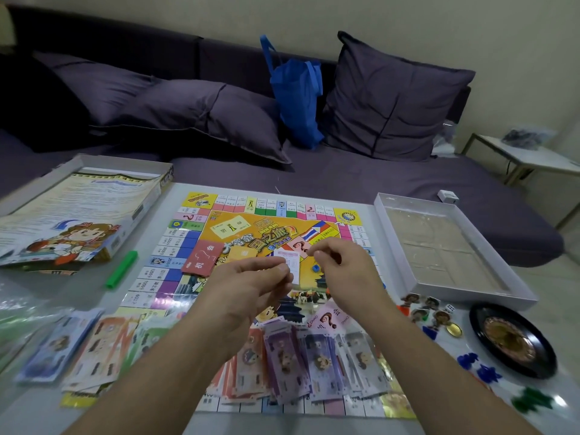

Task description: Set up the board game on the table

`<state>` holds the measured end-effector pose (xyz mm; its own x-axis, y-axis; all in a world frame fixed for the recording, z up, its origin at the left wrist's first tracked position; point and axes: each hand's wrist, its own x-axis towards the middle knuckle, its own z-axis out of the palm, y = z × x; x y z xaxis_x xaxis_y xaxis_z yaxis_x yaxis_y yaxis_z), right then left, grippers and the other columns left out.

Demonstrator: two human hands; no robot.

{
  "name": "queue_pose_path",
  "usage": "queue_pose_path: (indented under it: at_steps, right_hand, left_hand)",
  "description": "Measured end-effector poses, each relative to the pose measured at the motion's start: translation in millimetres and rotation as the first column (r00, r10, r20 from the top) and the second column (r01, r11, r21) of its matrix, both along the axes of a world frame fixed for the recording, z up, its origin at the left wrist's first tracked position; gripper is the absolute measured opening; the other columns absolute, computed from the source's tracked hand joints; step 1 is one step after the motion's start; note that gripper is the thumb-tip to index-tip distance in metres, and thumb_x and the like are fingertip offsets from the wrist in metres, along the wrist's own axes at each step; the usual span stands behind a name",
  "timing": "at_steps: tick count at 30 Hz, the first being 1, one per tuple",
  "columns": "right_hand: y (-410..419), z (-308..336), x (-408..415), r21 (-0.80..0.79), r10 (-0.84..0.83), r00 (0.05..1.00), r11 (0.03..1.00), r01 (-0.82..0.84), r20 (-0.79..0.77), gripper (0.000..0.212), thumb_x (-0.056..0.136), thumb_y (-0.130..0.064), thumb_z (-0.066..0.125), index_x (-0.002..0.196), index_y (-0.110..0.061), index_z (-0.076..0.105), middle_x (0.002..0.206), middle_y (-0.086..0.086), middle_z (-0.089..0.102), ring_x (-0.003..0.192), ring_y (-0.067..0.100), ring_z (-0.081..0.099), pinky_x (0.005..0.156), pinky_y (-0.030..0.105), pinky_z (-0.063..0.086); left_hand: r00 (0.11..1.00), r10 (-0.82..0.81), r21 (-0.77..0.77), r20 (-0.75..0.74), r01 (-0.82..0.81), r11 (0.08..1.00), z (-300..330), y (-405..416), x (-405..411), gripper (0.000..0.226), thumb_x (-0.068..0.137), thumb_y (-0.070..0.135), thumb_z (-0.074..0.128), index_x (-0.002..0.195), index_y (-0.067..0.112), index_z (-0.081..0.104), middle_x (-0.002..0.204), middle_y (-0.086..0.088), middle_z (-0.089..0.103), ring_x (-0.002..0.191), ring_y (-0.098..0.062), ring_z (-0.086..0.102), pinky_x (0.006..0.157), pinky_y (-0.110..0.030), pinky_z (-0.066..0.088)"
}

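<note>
A colourful game board [194, 243] lies flat on the table. Above its middle, my left hand [251, 284] pinches a small white card [292, 262] by its lower edge. My right hand [342, 262] hovers just right of the card with fingers curled; whether it touches the card I cannot tell. A red card stack [201, 257] and an orange stack [243, 254] sit on the board's centre. Paper money [314, 359] is fanned along the board's near edge, with more notes [94, 343] at the left. A small blue piece [314, 267] lies between my hands.
The box lid [78, 215] with a rule sheet lies at the left, a green bar [122, 268] beside it. The white box tray [439, 246] is at the right. Character tokens [423, 309], a die [449, 308], a roulette wheel [511, 340] and blue and green pieces [486, 372] fill the near right. A sofa stands behind.
</note>
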<state>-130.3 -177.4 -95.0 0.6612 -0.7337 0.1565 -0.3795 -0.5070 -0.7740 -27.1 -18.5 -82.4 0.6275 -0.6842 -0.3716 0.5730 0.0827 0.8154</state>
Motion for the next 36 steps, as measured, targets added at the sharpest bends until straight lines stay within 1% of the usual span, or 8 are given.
queue_pose_path:
  at_steps: [4,8,12,17,23,29,33,36]
  right_hand:
    - [15.5,12.9,-12.7,0.213,0.064,0.975,0.971,-0.111,0.215,0.017,0.098,-0.007,0.071,0.095,-0.023,0.076,0.085,-0.002,0.075,0.086,0.017,0.072,0.072,0.027,0.055]
    - [28.3,24.9,-17.7,0.342,0.032,0.921,0.923,-0.177,0.389,0.009,0.089,-0.007,0.081,0.092,-0.014,0.076,0.087,0.006,0.078,0.084,0.019,0.074,0.071,0.026,0.057]
    - [37.4,25.3,-18.8,0.408,0.041,0.876,0.874,-0.265,0.481,0.010,0.088,0.002,0.077,0.095,-0.004,0.074,0.093,0.014,0.078,0.086,0.022,0.074,0.074,0.026,0.057]
    - [38.7,24.8,-19.0,0.435,0.017,0.844,0.851,-0.294,0.536,0.012,0.087,0.005,0.077,0.097,-0.002,0.074,0.095,0.016,0.078,0.091,0.027,0.075,0.077,0.028,0.059]
    - [37.6,23.0,-16.7,0.424,0.016,0.832,0.855,-0.299,0.554,0.011,0.087,0.005,0.075,0.097,0.001,0.075,0.100,0.020,0.077,0.101,0.036,0.074,0.088,0.046,0.062]
    - [43.9,19.5,-11.1,0.398,-0.002,0.801,0.869,-0.295,0.599,0.010,0.085,0.010,0.075,0.093,0.003,0.074,0.097,0.021,0.077,0.097,0.037,0.075,0.084,0.041,0.062]
    - [54.6,14.0,-6.0,0.326,0.010,0.788,0.907,-0.266,0.616,0.018,0.088,0.010,0.074,0.092,-0.007,0.078,0.096,0.011,0.080,0.099,0.028,0.077,0.087,0.036,0.062]
    - [59.4,12.7,-6.0,0.260,0.061,0.806,0.930,-0.261,0.589,0.021,0.093,0.008,0.070,0.095,-0.011,0.079,0.098,0.006,0.080,0.101,0.024,0.076,0.089,0.037,0.062]
  left_hand:
    - [1.000,-0.005,-0.028,-0.010,0.005,1.000,2.2,0.3,-4.4,0.019,0.087,-0.008,0.073,0.106,-0.011,0.073,0.099,-0.030,0.076,0.084,-0.030,0.077,0.074,-0.030,0.066]
    - [0.999,-0.019,-0.084,-0.051,0.014,0.996,6.5,0.6,-8.1,0.021,0.086,-0.008,0.072,0.106,-0.011,0.073,0.102,-0.030,0.076,0.086,-0.031,0.077,0.075,-0.030,0.065]
    - [0.992,-0.063,-0.157,-0.113,0.044,0.987,9.8,0.7,-11.2,0.035,0.076,0.000,0.075,0.109,-0.011,0.074,0.103,-0.028,0.075,0.085,-0.028,0.077,0.073,-0.029,0.065]
    - [0.987,-0.102,-0.181,-0.124,0.078,0.980,13.0,3.1,-9.6,0.034,0.078,0.004,0.075,0.110,-0.007,0.075,0.100,-0.025,0.075,0.081,-0.026,0.075,0.070,-0.027,0.065]
    - [0.983,-0.137,-0.174,-0.121,0.115,0.978,15.5,3.7,-9.2,0.040,0.077,0.002,0.075,0.115,-0.010,0.072,0.100,-0.025,0.076,0.082,-0.026,0.077,0.068,-0.027,0.064]
    - [0.980,-0.089,-0.200,-0.178,0.052,0.978,13.7,2.8,-12.7,0.037,0.077,0.001,0.075,0.112,-0.011,0.073,0.095,-0.021,0.074,0.074,-0.022,0.075,0.072,-0.026,0.065]
    - [0.973,-0.044,-0.205,-0.225,-0.003,0.979,12.8,3.8,-12.3,0.034,0.078,0.004,0.075,0.110,-0.008,0.074,0.088,-0.016,0.074,0.068,-0.017,0.072,0.064,-0.021,0.063]
    - [0.966,-0.044,-0.183,-0.256,-0.004,0.983,13.4,6.2,-10.3,0.022,0.090,0.002,0.069,0.109,-0.008,0.073,0.081,-0.014,0.072,0.063,-0.016,0.070,0.064,-0.021,0.063]
